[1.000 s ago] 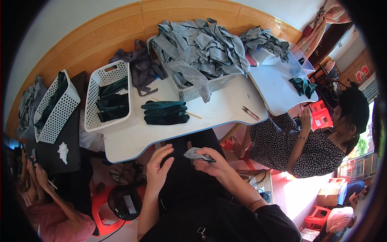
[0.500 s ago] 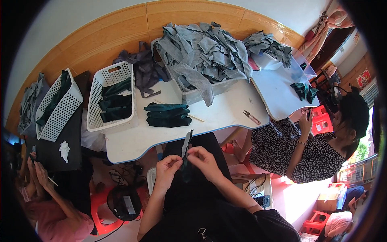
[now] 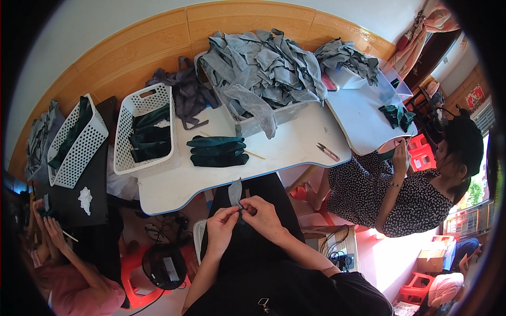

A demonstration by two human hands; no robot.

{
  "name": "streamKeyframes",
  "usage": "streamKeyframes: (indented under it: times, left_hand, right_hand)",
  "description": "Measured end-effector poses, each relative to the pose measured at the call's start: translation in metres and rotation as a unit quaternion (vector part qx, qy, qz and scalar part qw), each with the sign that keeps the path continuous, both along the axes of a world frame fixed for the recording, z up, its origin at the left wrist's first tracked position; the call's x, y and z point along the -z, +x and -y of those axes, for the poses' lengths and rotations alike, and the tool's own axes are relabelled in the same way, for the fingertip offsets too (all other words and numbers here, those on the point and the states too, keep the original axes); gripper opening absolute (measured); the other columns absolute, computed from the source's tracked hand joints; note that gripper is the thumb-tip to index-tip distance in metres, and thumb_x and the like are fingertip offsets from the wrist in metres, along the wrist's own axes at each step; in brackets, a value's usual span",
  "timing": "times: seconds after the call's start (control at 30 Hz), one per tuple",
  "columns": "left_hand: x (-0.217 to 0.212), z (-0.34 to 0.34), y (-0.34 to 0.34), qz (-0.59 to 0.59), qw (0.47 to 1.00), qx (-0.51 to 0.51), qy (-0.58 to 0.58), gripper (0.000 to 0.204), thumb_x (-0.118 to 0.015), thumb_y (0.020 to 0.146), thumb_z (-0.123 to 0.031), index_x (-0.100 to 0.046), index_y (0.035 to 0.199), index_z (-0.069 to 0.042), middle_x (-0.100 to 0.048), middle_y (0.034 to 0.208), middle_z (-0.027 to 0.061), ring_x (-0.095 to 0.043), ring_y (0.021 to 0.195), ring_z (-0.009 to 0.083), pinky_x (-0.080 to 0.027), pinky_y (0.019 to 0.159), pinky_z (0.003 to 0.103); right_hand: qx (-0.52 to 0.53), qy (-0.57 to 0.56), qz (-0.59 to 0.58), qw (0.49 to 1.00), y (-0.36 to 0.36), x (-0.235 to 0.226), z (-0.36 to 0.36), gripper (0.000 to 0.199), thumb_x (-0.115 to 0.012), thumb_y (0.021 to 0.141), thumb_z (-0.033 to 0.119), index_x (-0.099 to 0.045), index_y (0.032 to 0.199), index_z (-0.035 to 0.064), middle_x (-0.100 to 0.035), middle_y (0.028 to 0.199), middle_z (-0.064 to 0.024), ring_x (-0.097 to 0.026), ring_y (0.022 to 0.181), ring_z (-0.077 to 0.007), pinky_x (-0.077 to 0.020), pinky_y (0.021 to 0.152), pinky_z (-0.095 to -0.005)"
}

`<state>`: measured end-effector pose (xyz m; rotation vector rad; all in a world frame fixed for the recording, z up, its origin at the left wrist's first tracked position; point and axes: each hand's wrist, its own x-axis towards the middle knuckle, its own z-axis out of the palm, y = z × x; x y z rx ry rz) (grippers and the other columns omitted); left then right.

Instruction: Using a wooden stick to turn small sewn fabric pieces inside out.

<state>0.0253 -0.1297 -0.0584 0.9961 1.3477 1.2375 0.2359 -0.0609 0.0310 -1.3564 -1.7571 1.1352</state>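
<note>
Over my lap, both hands pinch a narrow strip of fabric, grey on the side that shows at its raised end. Its lower part looks dark green and is hard to tell from my black trousers. My left hand grips it between thumb and fingertips, and my right hand pinches it right beside, fingertips nearly touching. On the white table ahead lies a small stack of dark green velvet pieces, with a thin pale stick sticking out beside it.
A bin heaped with grey fabric strips stands at the back. A white perforated basket holds green pieces on the left. Thread snips lie near the table's right edge. Co-workers sit at both sides; a black fan stands low left.
My fingertips have come closer together on the strip, and its grey end now faces up more broadly. The co-worker on the right has raised a hand with green fabric below it.
</note>
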Motion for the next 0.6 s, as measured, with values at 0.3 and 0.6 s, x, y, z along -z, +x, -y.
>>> streamKeyframes:
  times: [0.3,0.6]
  left_hand:
    - [-0.007,-0.012,0.011,0.025,0.999,-0.018,-0.016,0.019,-0.093,0.123,-0.002,-0.100,0.140,0.004,-0.094,0.122,0.0074,-0.090,0.105,0.0146,-0.072,0.097,0.031]
    - [0.008,-0.031,0.015,0.220,0.968,-0.068,-0.096,0.017,-0.092,0.125,-0.004,-0.094,0.138,0.007,-0.096,0.121,0.0117,-0.093,0.107,0.0191,-0.079,0.102,0.037]
  right_hand:
    - [0.016,0.053,-0.021,0.998,-0.007,0.026,0.002,0.029,-0.090,0.117,0.002,-0.086,0.146,-0.0004,-0.081,0.132,-0.0154,-0.085,0.111,-0.0283,-0.0697,0.098,-0.0406]
    - [0.039,0.026,-0.029,0.998,-0.016,0.049,0.001,0.029,-0.085,0.124,0.006,-0.081,0.152,-0.0001,-0.084,0.137,-0.0188,-0.088,0.121,-0.0319,-0.0704,0.109,-0.0454]
